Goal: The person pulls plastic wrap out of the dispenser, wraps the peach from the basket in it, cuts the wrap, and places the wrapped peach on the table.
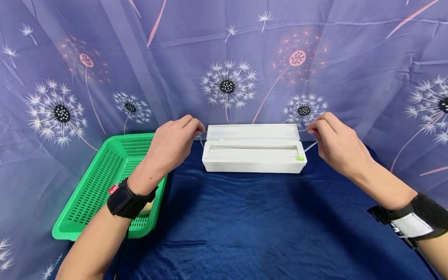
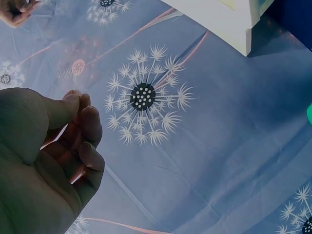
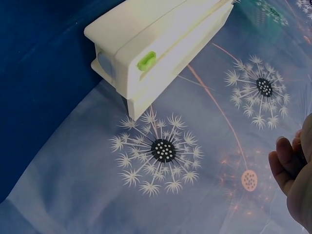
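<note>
A white plastic wrap dispenser (image 1: 253, 166) stands against the backdrop with its translucent lid (image 1: 252, 132) raised. Its green slider (image 1: 300, 158) sits at the right end of the front edge. Clear plastic wrap (image 1: 310, 146) spans from the dispenser to both hands, visible mostly as thin bright edges. Left of the box, my left hand (image 1: 175, 140) pinches one corner of the wrap between thumb and index finger. My right hand (image 1: 336, 144) pinches the opposite corner, fingertips level with the lid. In the right wrist view only part of the right hand (image 3: 300, 175) shows, at the edge.
At the left, a green plastic basket (image 1: 79, 182) sits partly beneath my left forearm. A pale beige item (image 1: 147, 208) lies inside, mostly hidden by the wrist strap. Dark blue cloth (image 1: 245, 225) covers the table, and a purple dandelion-print curtain (image 1: 182, 58) hangs behind.
</note>
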A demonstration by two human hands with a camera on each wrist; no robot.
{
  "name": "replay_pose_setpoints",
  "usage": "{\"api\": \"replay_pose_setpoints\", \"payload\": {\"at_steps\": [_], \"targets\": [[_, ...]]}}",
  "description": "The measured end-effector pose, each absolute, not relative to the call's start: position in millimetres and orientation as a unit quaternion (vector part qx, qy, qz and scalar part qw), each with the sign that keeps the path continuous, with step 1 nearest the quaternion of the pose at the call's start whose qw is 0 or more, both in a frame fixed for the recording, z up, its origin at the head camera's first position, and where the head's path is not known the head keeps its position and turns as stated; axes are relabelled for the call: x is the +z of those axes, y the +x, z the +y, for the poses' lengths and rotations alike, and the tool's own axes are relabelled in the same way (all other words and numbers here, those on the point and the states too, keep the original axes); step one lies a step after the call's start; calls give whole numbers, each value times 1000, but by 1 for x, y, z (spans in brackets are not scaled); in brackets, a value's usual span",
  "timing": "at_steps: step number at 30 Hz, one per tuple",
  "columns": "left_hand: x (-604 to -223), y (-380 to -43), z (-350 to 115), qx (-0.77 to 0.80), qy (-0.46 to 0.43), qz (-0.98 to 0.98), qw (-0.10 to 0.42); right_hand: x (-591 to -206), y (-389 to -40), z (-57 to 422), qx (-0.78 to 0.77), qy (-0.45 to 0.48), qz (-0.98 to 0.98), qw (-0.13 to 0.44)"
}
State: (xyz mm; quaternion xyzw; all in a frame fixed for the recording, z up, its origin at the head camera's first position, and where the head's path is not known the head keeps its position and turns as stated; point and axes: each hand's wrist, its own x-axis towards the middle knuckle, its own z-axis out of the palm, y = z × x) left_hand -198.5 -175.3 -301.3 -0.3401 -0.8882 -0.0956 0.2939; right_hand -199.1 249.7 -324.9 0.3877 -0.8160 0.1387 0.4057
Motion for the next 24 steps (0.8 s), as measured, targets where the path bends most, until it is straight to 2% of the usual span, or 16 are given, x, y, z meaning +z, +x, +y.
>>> {"api": "replay_pose_setpoints", "payload": {"at_steps": [24], "targets": [[-296, -193, -180, -98, -344, -880, 313, -316, -190, 244, 139, 388, -804, 430]]}}
